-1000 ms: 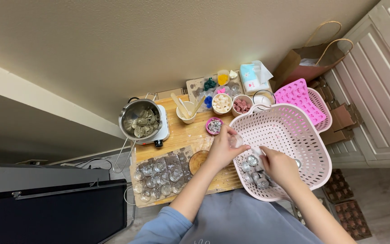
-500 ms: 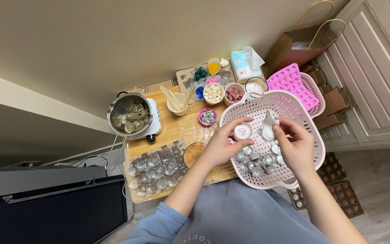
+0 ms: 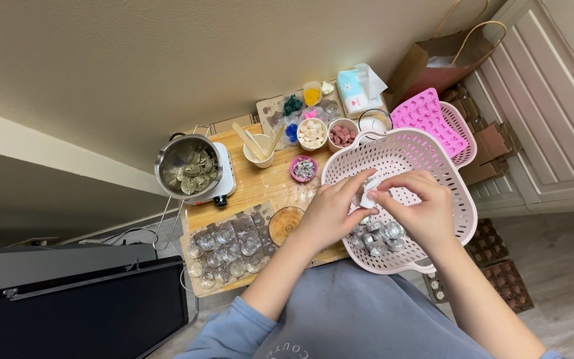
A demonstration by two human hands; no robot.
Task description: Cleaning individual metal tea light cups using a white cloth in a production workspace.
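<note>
Holding a small white piece (image 3: 369, 197) between my left hand (image 3: 330, 213) and right hand (image 3: 420, 209), both pinched on it, over the pink basket (image 3: 433, 149); metal pot (image 3: 187, 171) at nine o'clock on the counter (image 3: 267, 189).

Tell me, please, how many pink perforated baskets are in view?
2: the large pink basket under both hands, and a smaller one behind it, holding a pink mould. Others may be hidden.

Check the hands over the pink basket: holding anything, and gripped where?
Both the left hand and right hand pinch a small white piece by its edges with their fingertips, above the pink basket.
</note>
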